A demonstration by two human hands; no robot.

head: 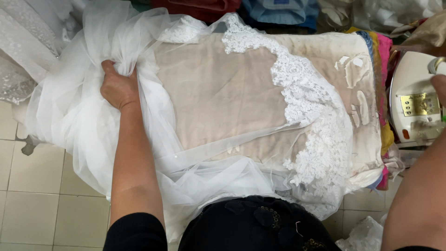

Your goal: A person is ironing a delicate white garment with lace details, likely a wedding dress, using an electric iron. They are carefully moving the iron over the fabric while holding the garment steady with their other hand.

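The left hand [118, 86] has its fingers [111, 69] closed on a bunched fold of white tulle [69, 111], which drapes over the padded beige table [218, 93] toward the tiled floor [37, 195]. A lace edge [306, 102] lies across the table. The right hand [439, 86] is at the frame edge by a white iron [413, 102]; I cannot tell its grip.

- The beige padded surface [218, 93] is lying mostly open in the middle, only thin tulle veiling it, so a hand is finding room to pass there.
- The lace edging [306, 107] is running across the right half, blocking a flat sweep.
- Bunched white tulle [69, 111] is crowding the left edge, spilling toward the tiled floor [32, 186].
- The iron [416, 104] is closing off the right side.
- Piled fabrics [278, 11] are walling in the far edge.
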